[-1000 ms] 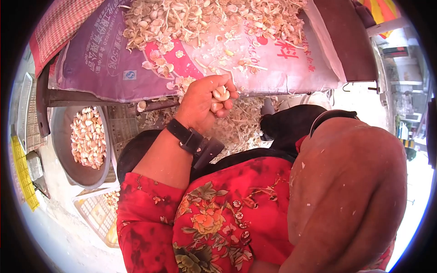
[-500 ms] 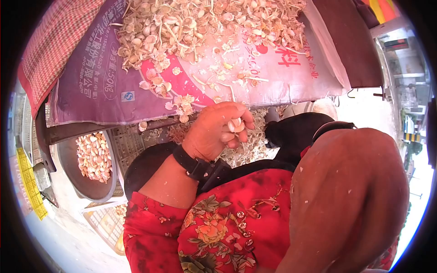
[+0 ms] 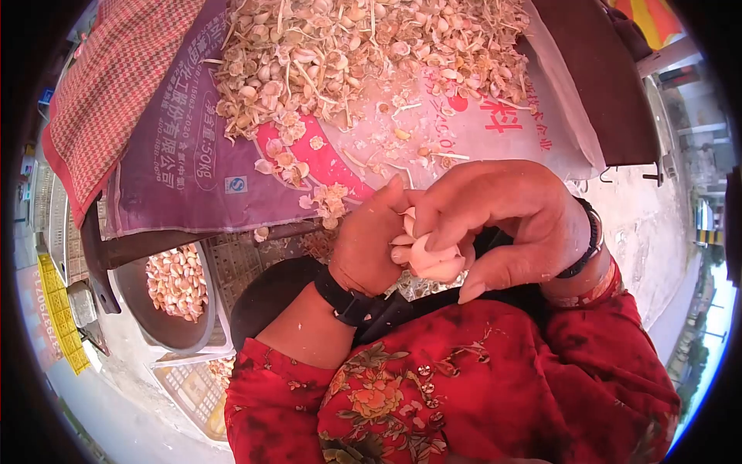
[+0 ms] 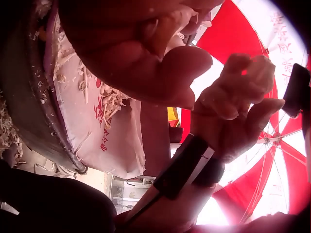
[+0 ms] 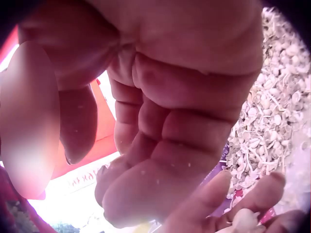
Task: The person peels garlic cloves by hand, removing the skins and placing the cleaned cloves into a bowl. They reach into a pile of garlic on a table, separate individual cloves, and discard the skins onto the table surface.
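In the head view my left hand (image 3: 367,243) holds several peeled-looking garlic cloves (image 3: 435,261) in front of my body, its fingers partly hidden behind my right hand (image 3: 514,220). That right hand is over the cloves, fingers bent toward them and thumb apart. The right wrist view shows no clove between its fingers and thumb (image 5: 80,126). A pale clove (image 5: 244,221) shows among the left fingers at the lower right there. In the left wrist view the right hand (image 4: 238,94) is beyond the left one (image 4: 146,53), fingers bent, thumb spread.
A big heap of garlic cloves and skins (image 3: 348,58) covers the back of a purple and pink printed sack (image 3: 197,166) on the table. Below left stands a grey basin (image 3: 158,329) of cloves, near a yellowish crate (image 3: 182,394). A checked cloth (image 3: 116,100) hangs at the left.
My right hand has come in from the right, where the arm was raised close to the camera, to the cloves. The left hand keeps holding its cloves and appears lower in view.
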The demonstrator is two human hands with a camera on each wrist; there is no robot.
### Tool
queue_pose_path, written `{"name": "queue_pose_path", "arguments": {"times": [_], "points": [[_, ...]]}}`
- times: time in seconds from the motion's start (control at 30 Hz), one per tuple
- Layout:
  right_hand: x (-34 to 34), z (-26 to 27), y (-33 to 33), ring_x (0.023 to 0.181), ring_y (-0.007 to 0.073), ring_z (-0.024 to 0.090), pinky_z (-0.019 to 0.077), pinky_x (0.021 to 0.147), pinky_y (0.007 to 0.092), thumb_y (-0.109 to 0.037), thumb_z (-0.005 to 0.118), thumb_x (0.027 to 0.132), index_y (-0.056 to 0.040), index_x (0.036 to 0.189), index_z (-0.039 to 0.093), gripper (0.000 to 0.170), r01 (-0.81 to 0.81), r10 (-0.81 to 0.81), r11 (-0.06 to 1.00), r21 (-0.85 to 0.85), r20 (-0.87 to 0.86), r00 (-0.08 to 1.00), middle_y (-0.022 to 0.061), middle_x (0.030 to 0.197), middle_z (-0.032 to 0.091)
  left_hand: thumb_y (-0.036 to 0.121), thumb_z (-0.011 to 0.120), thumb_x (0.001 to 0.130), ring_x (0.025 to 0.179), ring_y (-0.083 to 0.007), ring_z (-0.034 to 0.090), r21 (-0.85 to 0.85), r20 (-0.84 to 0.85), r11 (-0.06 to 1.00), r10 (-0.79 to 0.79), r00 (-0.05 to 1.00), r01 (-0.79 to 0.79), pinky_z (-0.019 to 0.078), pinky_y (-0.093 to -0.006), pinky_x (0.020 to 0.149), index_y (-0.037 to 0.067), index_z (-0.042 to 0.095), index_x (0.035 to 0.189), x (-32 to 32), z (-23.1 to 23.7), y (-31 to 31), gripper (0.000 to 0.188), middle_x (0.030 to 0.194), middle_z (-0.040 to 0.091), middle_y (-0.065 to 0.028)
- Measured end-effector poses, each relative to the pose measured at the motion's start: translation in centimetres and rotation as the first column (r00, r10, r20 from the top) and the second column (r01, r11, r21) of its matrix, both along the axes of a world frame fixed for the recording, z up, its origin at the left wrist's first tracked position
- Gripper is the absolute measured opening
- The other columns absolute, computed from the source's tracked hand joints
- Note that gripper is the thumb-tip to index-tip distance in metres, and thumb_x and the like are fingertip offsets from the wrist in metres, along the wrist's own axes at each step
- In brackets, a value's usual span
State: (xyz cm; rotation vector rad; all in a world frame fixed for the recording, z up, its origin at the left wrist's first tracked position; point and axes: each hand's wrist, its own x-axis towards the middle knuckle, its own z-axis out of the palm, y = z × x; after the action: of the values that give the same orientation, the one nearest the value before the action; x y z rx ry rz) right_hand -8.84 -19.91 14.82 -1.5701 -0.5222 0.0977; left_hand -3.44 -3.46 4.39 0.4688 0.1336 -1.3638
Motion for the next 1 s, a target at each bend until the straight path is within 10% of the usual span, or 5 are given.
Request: {"name": "queue_pose_path", "arguments": {"times": [0.2, 0.37, 0.5, 0.8, 1.0], "points": [[4.9, -6.2, -8.0, 0.068, 0.0088, 0.060, 0.0487, 0.061, 0.0243, -0.010, 0.059, 0.090, 0.0010, 0.099, 0.063, 0.015, 0.516, -0.637, 0.673, -0.529, -0.061, 0.768, 0.0056, 0.083, 0.064, 0.027, 0.046, 0.092, 0.070, -0.0206, 0.062, -0.126, -0.048, 0.992, -0.025, 0.999, 0.019, 0.0428, -0.0250, 0.043, -0.001, 0.058, 0.100, 1.2, -1.1, 1.0, 0.032, 0.095, 0.062, -0.0167], [10.9, -14.1, -17.1, 0.081, 0.0302, 0.066, 0.0524, 0.073, 0.0375, -0.006, 0.058, 0.078, -0.0016, 0.096, 0.064, 0.019, 0.563, -0.284, 0.022, -0.826, 0.535, 0.796, 0.0176, 0.084, 0.066, 0.021, 0.050, 0.089, 0.075, -0.0208, 0.062, -0.059, 0.096, 0.998, 0.041, 0.995, -0.036, 0.0455, -0.0260, 0.048, 0.000, 0.059, 0.094, 1.1, -1.2, 1.0, 0.023, 0.097, 0.061, -0.0160], [12.3, -14.6, -15.5, 0.087, 0.0369, 0.061, 0.0488, 0.078, 0.0427, -0.012, 0.056, 0.078, -0.0075, 0.096, 0.067, 0.021, 0.282, -0.398, -0.111, -0.953, 0.302, 0.866, 0.0184, 0.087, 0.064, 0.017, 0.052, 0.087, 0.080, -0.0217, 0.062, 0.030, 0.186, 0.993, 0.108, 0.977, -0.115, 0.0471, -0.0294, 0.053, 0.001, 0.059, 0.091, 1.3, -1.0, 0.8, 0.019, 0.096, 0.061, -0.0152], [7.3, -8.5, -8.8, 0.066, 0.0177, 0.065, 0.0513, 0.061, 0.0301, -0.013, 0.053, 0.083, -0.0001, 0.108, 0.064, 0.030, 0.401, -0.699, 0.518, -0.756, -0.103, 0.708, 0.0126, 0.078, 0.067, 0.032, 0.046, 0.095, 0.071, -0.0208, 0.063, 0.187, 0.216, 0.973, 0.097, 0.972, -0.138, 0.0436, -0.0283, 0.048, 0.002, 0.059, 0.098, 1.4, -1.8, -0.1, 0.033, 0.086, 0.063, -0.0119], [1.7, -6.8, -2.3, 0.060, 0.0054, 0.058, 0.0426, 0.050, 0.0204, -0.011, 0.060, 0.089, -0.0030, 0.105, 0.065, 0.018, 0.331, -0.445, 0.830, -0.449, -0.175, 0.878, -0.0004, 0.072, 0.063, 0.041, 0.042, 0.095, 0.066, -0.0195, 0.061, 0.198, 0.112, 0.966, 0.149, 0.982, -0.169, 0.0412, -0.0261, 0.044, 0.004, 0.060, 0.101, 1.2, -1.4, -0.7, 0.042, 0.080, 0.063, -0.0099]]}}
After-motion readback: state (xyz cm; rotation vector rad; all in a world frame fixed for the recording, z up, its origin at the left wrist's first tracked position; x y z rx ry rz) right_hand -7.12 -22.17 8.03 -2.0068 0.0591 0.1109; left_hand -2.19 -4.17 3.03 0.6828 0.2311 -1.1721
